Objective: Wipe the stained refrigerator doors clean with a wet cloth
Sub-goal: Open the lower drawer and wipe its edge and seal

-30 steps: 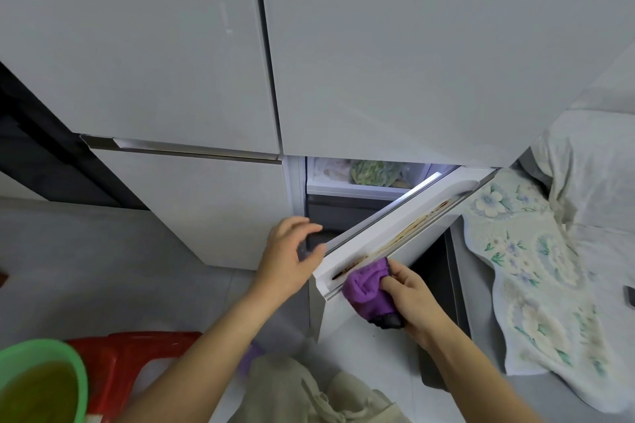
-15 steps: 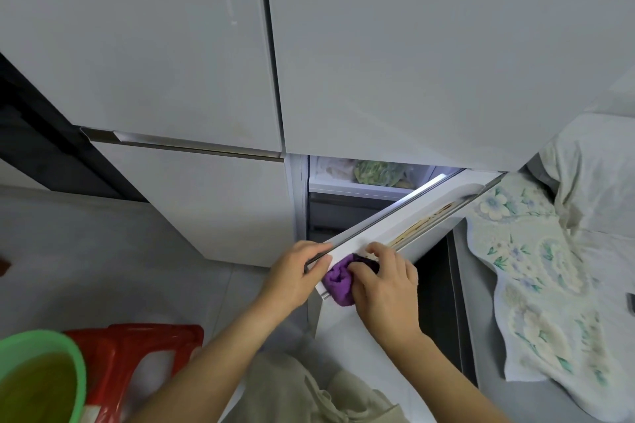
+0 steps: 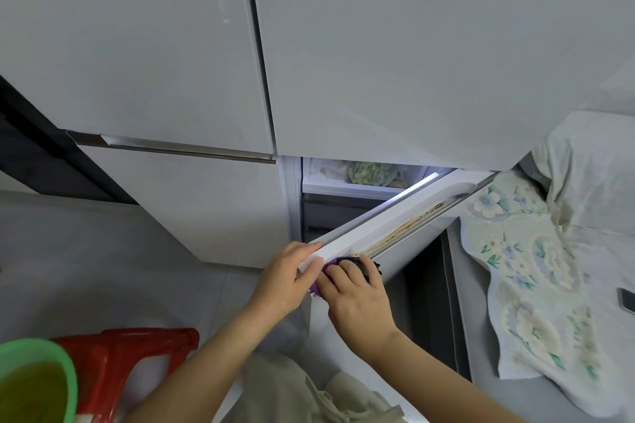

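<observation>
LOWER DOOR, NEAR CORNER: Your left hand [image 3: 285, 280] clamps the near corner of the open lower right refrigerator door [image 3: 395, 216], with the thumb lying along its top edge and the fingers curled over the inner side. Just beside it, your right hand [image 3: 359, 299] closes over a bunched purple cloth [image 3: 319, 286] and presses it onto that top edge at the same corner. A brown stain [image 3: 405, 228] streaks the edge from the cloth toward the far corner. Behind the door, the lit compartment shows a green bag [image 3: 371, 172] on a shelf. The other doors [image 3: 154, 45] are closed. On the floor at lower left, a green basin [image 3: 34, 347] of yellowish liquid sits against a red stool [image 3: 130, 354]. A flowered towel [image 3: 522, 268] drapes a surface at right.
</observation>
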